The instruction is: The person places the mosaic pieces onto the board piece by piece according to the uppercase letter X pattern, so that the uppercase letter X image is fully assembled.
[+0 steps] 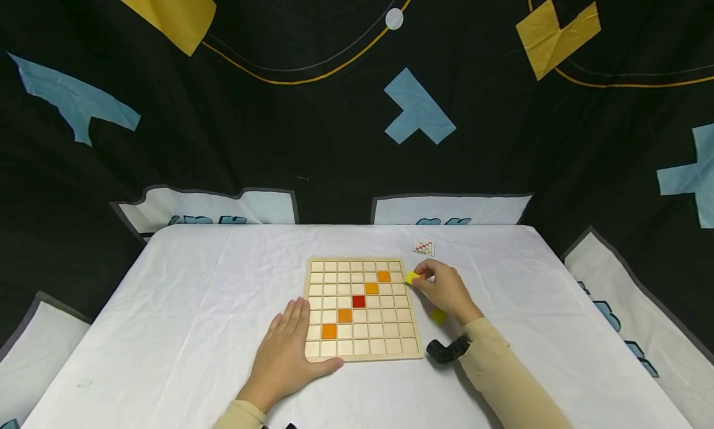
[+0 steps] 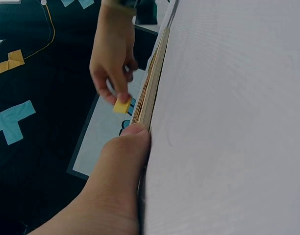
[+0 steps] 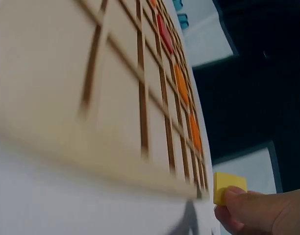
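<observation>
A wooden grid board (image 1: 388,331) lies on the white table, with a red tile (image 1: 359,301) and several orange tiles (image 1: 329,331) set diagonally in its squares. My left hand (image 1: 290,348) rests along the board's left side, fingers straight, thumb at the front edge. Between thumb and fingertips my right hand (image 1: 446,286) pinches a yellow square tile (image 3: 228,186), held just off the board's right edge near its far corner. Another yellow tile (image 1: 439,317) lies on the cloth under the right wrist.
Behind the board's far right corner lies a small pattern card (image 1: 424,247). A black wrist camera mount (image 1: 446,351) sticks out from the right sleeve, near the board's front right corner. A dark patterned curtain (image 1: 334,144) hangs behind the table.
</observation>
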